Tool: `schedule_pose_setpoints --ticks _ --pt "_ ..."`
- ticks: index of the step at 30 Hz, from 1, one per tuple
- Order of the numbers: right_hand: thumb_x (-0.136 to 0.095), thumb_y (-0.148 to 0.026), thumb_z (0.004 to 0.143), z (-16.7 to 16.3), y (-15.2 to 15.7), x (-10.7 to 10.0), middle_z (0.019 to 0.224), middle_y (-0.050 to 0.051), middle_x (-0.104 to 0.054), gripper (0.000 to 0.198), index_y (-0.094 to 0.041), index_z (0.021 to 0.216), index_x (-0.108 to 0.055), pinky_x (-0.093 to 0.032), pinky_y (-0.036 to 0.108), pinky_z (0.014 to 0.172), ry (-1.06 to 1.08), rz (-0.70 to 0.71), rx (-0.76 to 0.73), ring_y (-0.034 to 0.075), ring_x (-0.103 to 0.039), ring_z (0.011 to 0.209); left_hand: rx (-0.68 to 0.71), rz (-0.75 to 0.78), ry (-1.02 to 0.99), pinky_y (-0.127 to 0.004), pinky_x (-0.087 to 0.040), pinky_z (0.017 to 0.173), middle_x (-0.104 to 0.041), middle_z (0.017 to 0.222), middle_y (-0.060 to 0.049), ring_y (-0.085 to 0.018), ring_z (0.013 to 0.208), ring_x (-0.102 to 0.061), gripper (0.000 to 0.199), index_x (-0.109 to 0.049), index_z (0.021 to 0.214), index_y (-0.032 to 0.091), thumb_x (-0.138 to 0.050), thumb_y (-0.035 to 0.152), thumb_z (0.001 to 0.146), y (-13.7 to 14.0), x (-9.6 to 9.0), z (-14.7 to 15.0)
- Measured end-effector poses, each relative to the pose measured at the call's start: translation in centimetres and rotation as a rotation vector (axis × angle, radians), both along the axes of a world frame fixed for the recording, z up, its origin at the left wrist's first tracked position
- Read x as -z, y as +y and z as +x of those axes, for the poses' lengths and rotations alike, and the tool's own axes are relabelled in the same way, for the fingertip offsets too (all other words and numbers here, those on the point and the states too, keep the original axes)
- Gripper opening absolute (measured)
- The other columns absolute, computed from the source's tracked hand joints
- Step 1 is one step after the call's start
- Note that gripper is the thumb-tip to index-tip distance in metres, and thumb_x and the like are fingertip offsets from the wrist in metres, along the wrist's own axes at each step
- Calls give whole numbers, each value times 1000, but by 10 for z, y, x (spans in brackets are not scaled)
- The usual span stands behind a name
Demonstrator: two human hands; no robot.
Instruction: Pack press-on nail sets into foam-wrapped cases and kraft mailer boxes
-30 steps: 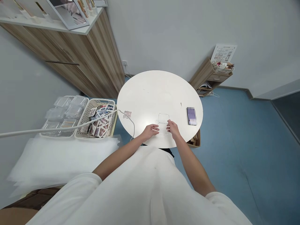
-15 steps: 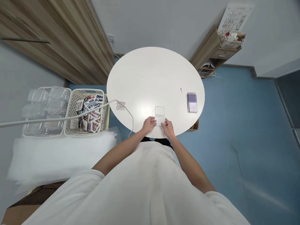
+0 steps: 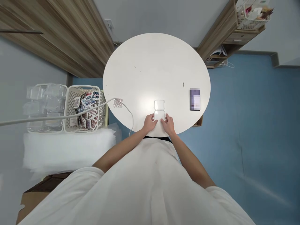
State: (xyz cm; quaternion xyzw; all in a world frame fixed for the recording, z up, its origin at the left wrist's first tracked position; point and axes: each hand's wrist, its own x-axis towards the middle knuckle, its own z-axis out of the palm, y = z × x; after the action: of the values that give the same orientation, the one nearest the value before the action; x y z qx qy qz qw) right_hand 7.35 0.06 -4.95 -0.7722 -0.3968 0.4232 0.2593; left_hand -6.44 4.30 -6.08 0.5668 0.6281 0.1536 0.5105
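A small clear plastic box (image 3: 159, 115) lies on the white table near its front edge. Its hinged lid (image 3: 159, 105) is folded back, away from me. My left hand (image 3: 150, 123) grips the box at its left side, thumb on the near edge. On the opposite side my right hand (image 3: 168, 124) holds it the same way, fingers curled. The inside of the box looks bare and see-through.
A pink patterned sheet (image 3: 118, 102) lies at the table's left, beside a white cable (image 3: 124, 106). To the right sits a purple box-shaped item (image 3: 195, 99), blurred. Left of the table stand a basket of printed packs (image 3: 99, 107) and another with clear boxes (image 3: 35, 92).
My thumbs have come onto the near edge of the box, and both hands sit closer around it. The lid stays folded back. The whole view has shifted slightly.
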Motion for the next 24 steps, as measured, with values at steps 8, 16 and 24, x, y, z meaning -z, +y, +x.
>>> schedule_pose_setpoints --ticks 8,16,24 --pt "-54 -40 73 9 3 1 114 11 -42 60 -18 128 -42 -49 33 84 190 -14 -52 17 -56 90 -193 -62 -64 -29 -46 80 -55 113 -8 -14 84 -58 44 -53 117 18 -59 24 74 -3 -2 9" --pt "-54 -36 73 17 32 6 112 9 -42 60 -20 129 -39 -47 34 90 188 29 -73 17 -55 93 -276 -42 -92 -29 -45 82 -55 115 -9 -14 86 -57 46 -54 117 18 -60 21 71 23 6 23" --pt "-52 -32 74 22 38 14 114 9 -40 61 -19 131 -37 -46 33 90 179 53 -123 17 -53 98 -299 -26 -98 -28 -46 84 -53 114 -8 -13 91 -55 46 -53 119 19 -57 18 73 28 4 28"
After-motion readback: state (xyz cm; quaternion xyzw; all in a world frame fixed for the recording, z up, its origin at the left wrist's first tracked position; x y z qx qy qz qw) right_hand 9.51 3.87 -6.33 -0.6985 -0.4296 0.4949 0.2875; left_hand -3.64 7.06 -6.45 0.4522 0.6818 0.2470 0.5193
